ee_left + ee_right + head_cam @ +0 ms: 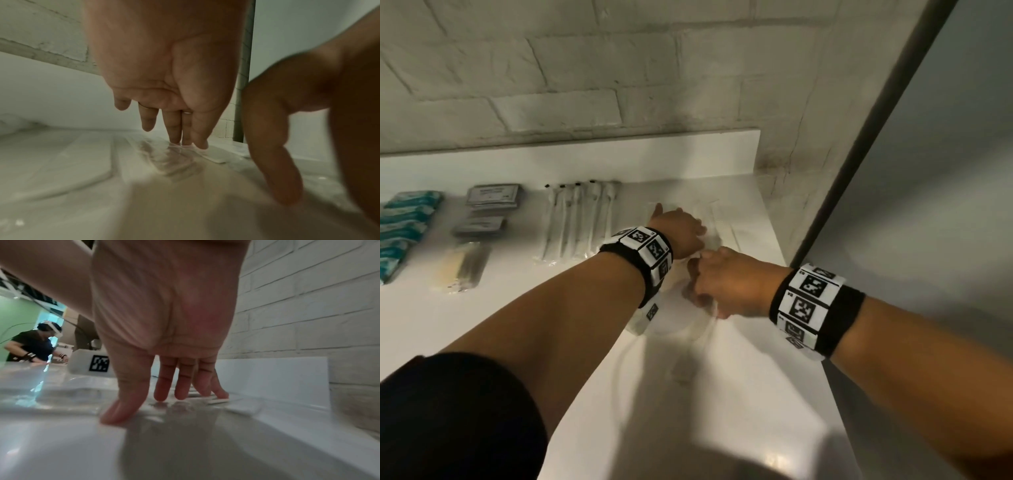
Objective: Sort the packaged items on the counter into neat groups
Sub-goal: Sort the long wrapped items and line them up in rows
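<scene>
Both of my forearms fill the near part of the head view, each with a black wristband carrying white coded tags, reaching toward the far right corner of the white counter [739, 394].

My left hand [678, 233] is stretched out flat, fingers straight; the left wrist view shows three fingertips [174, 138] pressing down on a clear plastic packet [164, 155]. My right hand [726, 284] sits just nearer the front edge, close beside the left, fingers extended and spread, thumb and fingertips [180, 394] resting on clear wrapping. Neither hand grips anything. How many clear packets lie under them I cannot tell; they are transparent and blurred.

Along the back edge, leftward, I count:
- one row of about six long white-handled items in clear sleeves [578, 219], side by side;
- two stacks of grey flat packets [489, 209], one behind the other;
- one yellowish packet [462, 267] in front of those;
- roughly five teal packets [404, 229] at the left edge, partly cut off.

Off in the right wrist view, another person [35, 344] in a dark top stands at a further surface.
</scene>
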Tool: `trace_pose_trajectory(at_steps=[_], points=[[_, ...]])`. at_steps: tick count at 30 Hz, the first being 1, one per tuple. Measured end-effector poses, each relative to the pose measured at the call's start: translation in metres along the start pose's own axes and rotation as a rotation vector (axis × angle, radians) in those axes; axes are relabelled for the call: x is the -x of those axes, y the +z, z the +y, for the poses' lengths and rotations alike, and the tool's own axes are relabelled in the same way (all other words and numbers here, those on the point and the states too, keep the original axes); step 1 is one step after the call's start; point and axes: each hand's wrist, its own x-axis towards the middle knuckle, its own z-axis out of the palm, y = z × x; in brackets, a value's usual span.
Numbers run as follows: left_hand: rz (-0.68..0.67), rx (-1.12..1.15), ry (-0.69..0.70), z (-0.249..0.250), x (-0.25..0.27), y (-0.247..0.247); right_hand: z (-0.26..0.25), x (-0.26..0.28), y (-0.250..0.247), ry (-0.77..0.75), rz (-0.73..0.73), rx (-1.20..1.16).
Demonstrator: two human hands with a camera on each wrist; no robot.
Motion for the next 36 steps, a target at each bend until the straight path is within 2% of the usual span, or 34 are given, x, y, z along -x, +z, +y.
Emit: trace_pose_trajectory(at_steps=[4, 8, 15, 21, 24, 27, 31, 36], points=[[-0.007, -0.004, -0.005, -0.002, -0.002, 0.002, 0.004, 0.001, -0.004, 0.106, -0.201, 0.032], [0.011, 0.007, -0.001, -0.005, -0.005, 0.008, 0.010, 0.005, -0.001, 0.204, -0.198, -0.216], [0.004, 0.032, -0.022, -0.005, -0.005, 0.009, 0.009, 0.002, 0.001, 0.165, -0.217, -0.225], [-0.008, 0.025, -0.016, -0.003, -0.003, 0.007, 0.000, 0.011, 0.008, 0.031, -0.028, -0.046], [-0.012, 0.034, -0.013, -0.002, -0.001, 0.004, 0.011, 0.013, 0.008, -0.011, 0.063, -0.098], [0.008, 0.063, -0.003, -0.001, 0.002, 0.001, 0.034, 0.017, 0.002, 0.082, 0.211, -0.209], [-0.001, 0.062, -0.012, -0.001, 0.003, 0.001, 0.077, 0.020, -0.005, 0.310, 0.469, -0.455], [-0.013, -0.039, 0.030, -0.002, -0.001, 0.002, 0.120, 0.006, 0.020, 0.504, 0.490, -0.485]])
